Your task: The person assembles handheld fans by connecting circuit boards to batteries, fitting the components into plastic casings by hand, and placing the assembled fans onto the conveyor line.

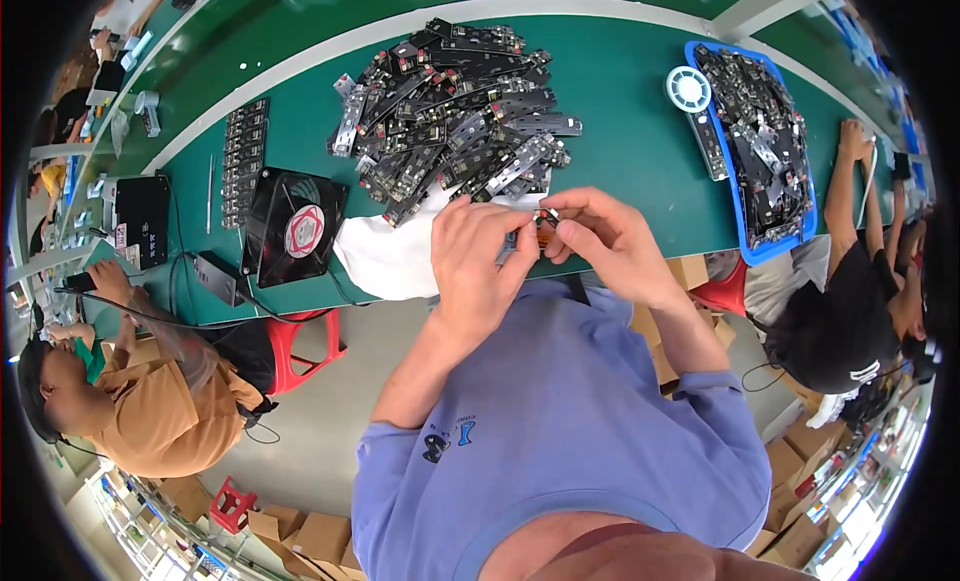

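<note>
Green tabletop (pixel 630 111) is stretching before me, carrying one black fan (pixel 300 231), one white cloth (pixel 390 261) and one heap of dark circuit boards (pixel 450 121) too jumbled to count. With my left hand (pixel 480 251) and right hand (pixel 612 241) I'm pinching one small dark part (pixel 548 218), orange beneath, at the near edge. One blue basket (pixel 775 250) is holding many dark boards (pixel 765 146).

This looks like an electronics workshop to me. Circuit boards (pixel 460 111) lie heaped on a green tabletop (pixel 630 161), more fill a blue tray (pixel 770 252) at right, and people (pixel 165 411) sit either side.
</note>
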